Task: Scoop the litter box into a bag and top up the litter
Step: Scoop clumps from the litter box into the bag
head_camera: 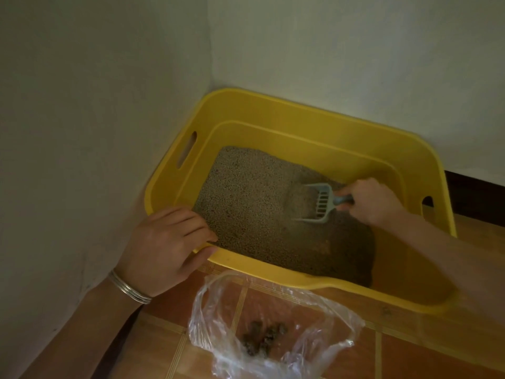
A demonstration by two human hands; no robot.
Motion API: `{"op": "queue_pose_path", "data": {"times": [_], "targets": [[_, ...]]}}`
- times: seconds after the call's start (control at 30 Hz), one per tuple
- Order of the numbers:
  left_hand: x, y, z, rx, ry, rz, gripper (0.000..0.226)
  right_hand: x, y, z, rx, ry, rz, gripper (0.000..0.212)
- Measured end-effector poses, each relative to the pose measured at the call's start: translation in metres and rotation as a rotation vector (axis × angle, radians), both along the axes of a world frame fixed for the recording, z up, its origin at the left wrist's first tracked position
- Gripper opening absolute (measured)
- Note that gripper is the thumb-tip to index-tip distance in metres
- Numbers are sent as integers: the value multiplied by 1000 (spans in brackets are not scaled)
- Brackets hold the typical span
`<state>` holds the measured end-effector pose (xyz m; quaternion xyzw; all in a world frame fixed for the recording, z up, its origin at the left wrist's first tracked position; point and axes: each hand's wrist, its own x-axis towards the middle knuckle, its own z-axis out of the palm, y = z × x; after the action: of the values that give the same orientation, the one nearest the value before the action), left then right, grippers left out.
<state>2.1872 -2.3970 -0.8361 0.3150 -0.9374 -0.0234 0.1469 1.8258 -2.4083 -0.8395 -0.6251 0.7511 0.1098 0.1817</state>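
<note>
Yellow litter box in a room corner, one scoop at work in it, one bag on the floor in front.

One rectangular plastic litter box (273,110), smooth-walled with rounded corners and two handle slots (187,150), sits against two plain walls (82,105) and holds fine grey-beige granular litter (246,192), piled toward the left end. One grey-blue slotted plastic scoop (319,203) rests with its blade in the litter at the right-hand side. The right hand (374,201) has its fingers wrapped around the scoop handle. The left hand (164,247), thin metal bangles (128,288) at the wrist, grips the box's near-left rim, fingers curled over it, thumb outside. One clear, crinkled plastic bag (322,318) lies open on the reddish tiled floor (410,356) just in front of the box. It contains several dark clumps (262,337), exact count unclear.
</note>
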Motion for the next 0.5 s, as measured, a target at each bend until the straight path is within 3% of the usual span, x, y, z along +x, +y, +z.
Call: {"op": "queue_pose_path", "data": {"times": [0.2, 0.5], "targets": [[1, 0, 0, 8, 20, 4, 20, 46, 1, -19, -15, -257, 55, 31], [2, 1, -2, 36, 43, 5, 19, 99, -50, -44, -173, -358, -38, 28]]}}
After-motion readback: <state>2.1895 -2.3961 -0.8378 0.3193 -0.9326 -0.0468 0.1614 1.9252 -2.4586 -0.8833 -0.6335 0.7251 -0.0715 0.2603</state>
